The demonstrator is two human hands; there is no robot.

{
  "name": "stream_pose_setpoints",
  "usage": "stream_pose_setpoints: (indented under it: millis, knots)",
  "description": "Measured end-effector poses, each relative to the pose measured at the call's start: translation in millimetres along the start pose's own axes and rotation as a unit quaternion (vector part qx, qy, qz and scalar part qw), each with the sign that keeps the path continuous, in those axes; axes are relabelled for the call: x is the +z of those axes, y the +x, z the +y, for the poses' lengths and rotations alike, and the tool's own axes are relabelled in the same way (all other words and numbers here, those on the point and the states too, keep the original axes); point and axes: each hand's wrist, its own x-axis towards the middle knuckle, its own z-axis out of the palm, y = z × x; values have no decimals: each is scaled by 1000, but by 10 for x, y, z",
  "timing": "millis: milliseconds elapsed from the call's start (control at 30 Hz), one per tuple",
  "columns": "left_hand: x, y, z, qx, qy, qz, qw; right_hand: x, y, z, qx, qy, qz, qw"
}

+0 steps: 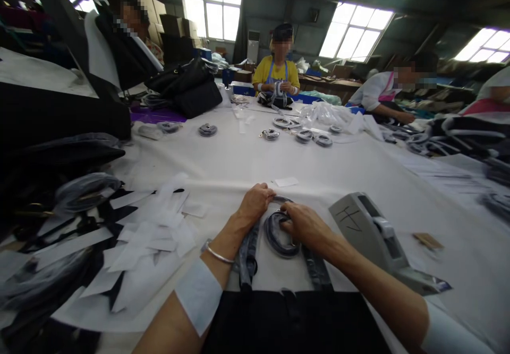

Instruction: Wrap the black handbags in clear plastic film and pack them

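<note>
My left fingers (263,193) clasp the wrapped handle (249,250) of a black bag (311,322). My right fingers (290,210) pinch a coiled strap (271,238).

Both bare forearms (374,277) angle in from either side of the black bag (255,322), hands nearly meeting past its top edge, left hand (258,199) knuckles up with fingers curled, right hand (300,221) slightly closer to it, thumb and fingers bent.

1 blk bag (295,322), btm ctr, plastic-wrapped handle (317,269) looped fwd, 1 wrapped coiled strap (271,237) btwn handle's sides
</note>
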Motion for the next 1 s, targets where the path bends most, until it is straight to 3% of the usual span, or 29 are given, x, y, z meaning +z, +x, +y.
stream_pose_setpoints:
  millis: [167, 267, 433, 633, 767, 900, 1000]
  knots:
    - [-4, 1, -34, -2, -28, 4, 1000, 54, 186, 1, -136, 9, 65, 989]
    - [-1, 2, -51, 0, -40, 7, 999, -32, 254, 73, -88, -4, 80, 993]
    - [-9, 19, -46, 8, -46, -3, 999, -82, 204, 171, -1, -28, 40, 999]
    - [-94, 45, 10, 5, -20, -50, 999, 144, 242, 281, -90, -28, 133, 987]
    - [-175, 47, 67, 2, -4, -101, 995, 300, 351, 478, -96, -1, 199, 975]
    - [-198, -19, 170, -15, 34, -100, 994, 391, 444, 650, -130, -26, 199, 971]
    - [-170, -62, 239, -3, 56, -98, 994, 446, 478, 719, -120, 23, 179, 976]
